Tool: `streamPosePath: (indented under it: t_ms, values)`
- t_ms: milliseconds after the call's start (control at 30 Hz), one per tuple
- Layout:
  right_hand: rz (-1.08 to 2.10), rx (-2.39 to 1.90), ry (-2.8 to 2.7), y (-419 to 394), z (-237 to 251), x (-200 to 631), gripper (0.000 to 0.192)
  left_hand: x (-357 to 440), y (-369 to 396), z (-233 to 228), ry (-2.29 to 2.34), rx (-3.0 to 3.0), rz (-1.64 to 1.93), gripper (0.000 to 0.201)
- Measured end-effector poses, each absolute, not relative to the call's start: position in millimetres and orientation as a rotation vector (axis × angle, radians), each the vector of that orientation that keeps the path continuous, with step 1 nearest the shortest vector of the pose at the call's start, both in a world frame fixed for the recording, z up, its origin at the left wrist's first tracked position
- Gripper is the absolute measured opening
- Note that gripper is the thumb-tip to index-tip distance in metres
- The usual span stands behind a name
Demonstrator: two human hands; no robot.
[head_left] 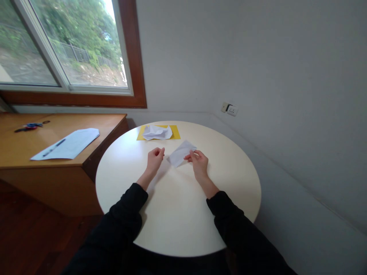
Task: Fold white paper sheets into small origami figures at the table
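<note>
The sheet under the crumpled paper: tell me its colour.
Yellow sheet, under the crumpled white paper at the table's far edge; head view.

A folded paper (181, 152) lies on the round table (177, 214), crumpled sheet (157, 132) behind it, desk (57, 141) to the left.

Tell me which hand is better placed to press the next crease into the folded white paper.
Left, probably. The right hand pinches the folded white paper at its right edge, holding it above the round table. The left hand is loosely curled beside the paper's near corner and holds nothing, so it is free to press.
</note>
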State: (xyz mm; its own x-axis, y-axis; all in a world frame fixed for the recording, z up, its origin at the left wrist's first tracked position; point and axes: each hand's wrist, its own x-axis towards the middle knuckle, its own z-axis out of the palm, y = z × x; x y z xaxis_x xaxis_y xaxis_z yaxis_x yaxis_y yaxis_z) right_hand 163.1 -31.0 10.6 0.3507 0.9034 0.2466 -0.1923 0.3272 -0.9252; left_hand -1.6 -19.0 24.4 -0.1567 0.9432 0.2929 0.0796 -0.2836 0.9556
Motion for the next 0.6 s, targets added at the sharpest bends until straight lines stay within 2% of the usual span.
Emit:
streamPosePath:
  t_ms: [100, 233, 300, 467, 600]
  values:
    - [0.800, -0.921, -0.990, -32.1, 11.1, 160.9, 0.032, 1.6, -25.0, 31.5, 0.968, 1.227, 1.396, 0.031]
    - [0.760, -0.878, -1.133, -33.7, 7.1, 159.0, 0.022, 4.8, -30.6, 35.4, 0.741, 1.076, 1.175, 0.057]
    - [0.743, -0.884, -1.190, -33.9, 4.4, 159.2, 0.019, 3.9, -30.0, 35.0, 0.701, 1.060, 1.154, 0.062]
    - [0.727, -0.909, -1.269, -33.1, -0.5, 160.6, 0.016, 0.9, -26.2, 31.1, 0.649, 1.066, 1.116, 0.046]
    - [0.706, -0.925, -1.319, -33.1, -1.1, 161.0, 0.015, 2.5, -26.8, 27.9, 0.778, 1.140, 1.190, 0.032]
